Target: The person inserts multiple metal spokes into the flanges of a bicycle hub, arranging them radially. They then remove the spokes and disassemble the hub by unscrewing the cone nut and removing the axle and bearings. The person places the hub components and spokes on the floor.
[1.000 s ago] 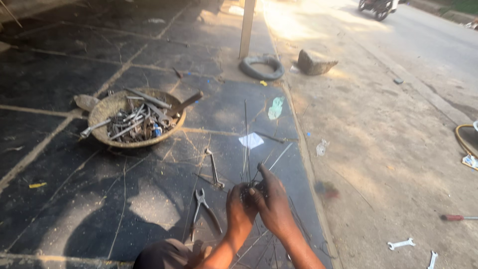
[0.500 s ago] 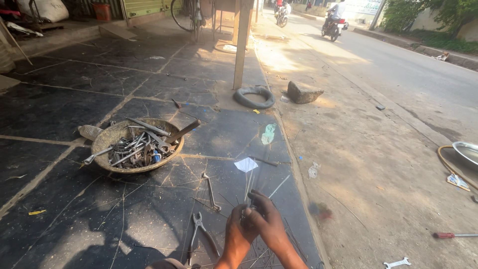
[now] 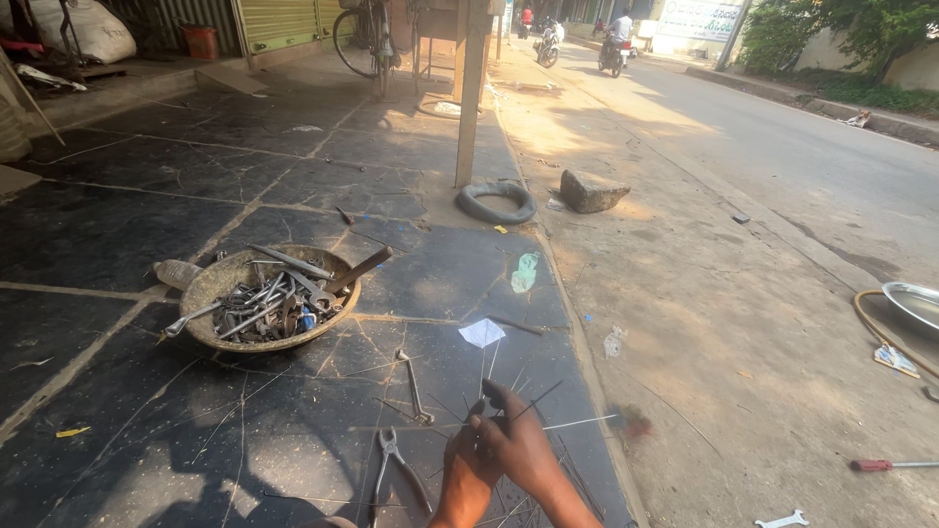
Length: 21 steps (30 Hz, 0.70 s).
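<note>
A person crouches on a dark stone pavement [image 3: 117,225] beside a sunlit street, both hands pressed together low in the frame. The left hand [image 3: 468,467] and the right hand [image 3: 523,452] are closed around a bundle of thin metal spokes [image 3: 509,406], which fan upward and outward from the fingers; more spokes lie on the stone beneath the wrists. Pliers [image 3: 396,469] rest on the pavement just left of the hands, with a slim spanner [image 3: 414,386] a little farther up. A white scrap of paper [image 3: 482,333] lies beyond the spoke tips. To the left, well apart from the hands, a shallow rusty bowl [image 3: 210,293] brims with wrenches and other tools [image 3: 269,305], one wooden handle jutting over its rim. Farther back, a small tyre [image 3: 497,202] lies at the foot of a post [image 3: 469,98], a rock [image 3: 593,192] beside it. On the dirt to the right lie a red-handled screwdriver [image 3: 885,465] and a pale spanner [image 3: 782,519]. Motorbikes [image 3: 614,54] pass in the distance.
</note>
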Each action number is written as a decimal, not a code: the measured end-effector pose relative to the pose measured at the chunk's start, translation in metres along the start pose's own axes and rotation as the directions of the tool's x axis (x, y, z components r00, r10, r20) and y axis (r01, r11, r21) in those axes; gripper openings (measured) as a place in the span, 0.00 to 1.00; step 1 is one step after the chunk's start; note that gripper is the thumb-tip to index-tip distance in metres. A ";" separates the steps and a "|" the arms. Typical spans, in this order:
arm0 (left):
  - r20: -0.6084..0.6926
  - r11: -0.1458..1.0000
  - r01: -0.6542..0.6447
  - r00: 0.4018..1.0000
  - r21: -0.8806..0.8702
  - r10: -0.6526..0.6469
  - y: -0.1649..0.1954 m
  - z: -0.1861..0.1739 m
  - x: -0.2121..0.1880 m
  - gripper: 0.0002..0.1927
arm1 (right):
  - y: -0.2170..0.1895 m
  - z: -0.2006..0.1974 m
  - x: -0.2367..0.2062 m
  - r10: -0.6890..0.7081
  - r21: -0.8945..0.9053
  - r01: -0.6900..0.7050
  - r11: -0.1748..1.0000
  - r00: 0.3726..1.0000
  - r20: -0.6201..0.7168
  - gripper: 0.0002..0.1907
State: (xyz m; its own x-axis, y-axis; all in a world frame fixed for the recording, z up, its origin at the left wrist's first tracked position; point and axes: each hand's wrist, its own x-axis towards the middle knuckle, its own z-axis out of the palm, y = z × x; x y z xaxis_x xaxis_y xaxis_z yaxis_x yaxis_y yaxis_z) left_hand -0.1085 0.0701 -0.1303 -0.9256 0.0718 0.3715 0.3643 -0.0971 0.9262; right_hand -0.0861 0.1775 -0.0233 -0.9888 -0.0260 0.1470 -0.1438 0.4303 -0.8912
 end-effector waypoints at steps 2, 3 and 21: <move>0.080 0.881 0.141 0.990 -0.452 -0.118 -0.008 0.002 0.005 0.34 | -0.006 -0.001 0.000 -0.161 -0.055 0.162 0.985 0.987 0.030 0.39; 0.103 0.844 0.137 0.990 -0.518 -0.098 -0.012 0.003 0.007 0.35 | -0.007 -0.001 -0.001 -0.238 -0.082 0.242 0.967 0.970 0.052 0.41; 0.023 0.852 0.125 0.991 -0.508 -0.132 -0.021 0.010 0.010 0.24 | -0.015 0.025 -0.007 -0.421 -0.516 0.393 0.761 0.904 0.069 0.32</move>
State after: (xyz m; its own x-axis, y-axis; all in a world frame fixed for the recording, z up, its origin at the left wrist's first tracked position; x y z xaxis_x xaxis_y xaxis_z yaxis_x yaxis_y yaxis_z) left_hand -0.1244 0.0827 -0.1452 -0.9629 0.1065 0.2478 0.1428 -0.5781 0.8033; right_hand -0.0781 0.1491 -0.0214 -0.8366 -0.2671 0.4783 -0.4778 0.7830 -0.3983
